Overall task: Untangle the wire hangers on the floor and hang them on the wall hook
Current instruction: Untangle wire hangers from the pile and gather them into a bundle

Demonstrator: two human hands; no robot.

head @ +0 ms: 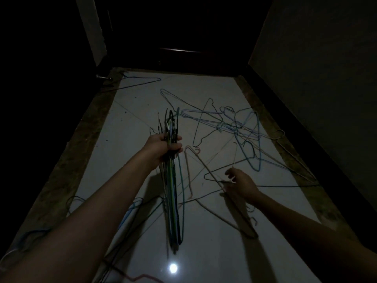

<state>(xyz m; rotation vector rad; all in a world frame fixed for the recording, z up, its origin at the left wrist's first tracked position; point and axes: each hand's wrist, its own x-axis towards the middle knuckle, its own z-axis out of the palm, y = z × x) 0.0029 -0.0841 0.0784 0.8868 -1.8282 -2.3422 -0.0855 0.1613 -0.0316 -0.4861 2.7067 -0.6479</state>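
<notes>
My left hand [163, 147] grips a bundle of several wire hangers [173, 193], held above the floor with the hooks pointing away from me. My right hand [239, 182] reaches down at a dark wire hanger [271, 185] lying on the floor, fingers curled round its wire near the corner. A tangle of blue, white and dark hangers [236, 127] lies on the pale tiled floor [134, 123] beyond my right hand. A pinkish hanger [190, 160] lies between my hands. No wall hook is visible in this dim view.
One hanger [142, 81] lies apart at the far left near a door handle [102, 78]. More hangers [130, 209] lie under my left arm, and a red one [140, 277] at the near edge. Dark walls flank the narrow floor; a dark doorway [183, 31] stands ahead.
</notes>
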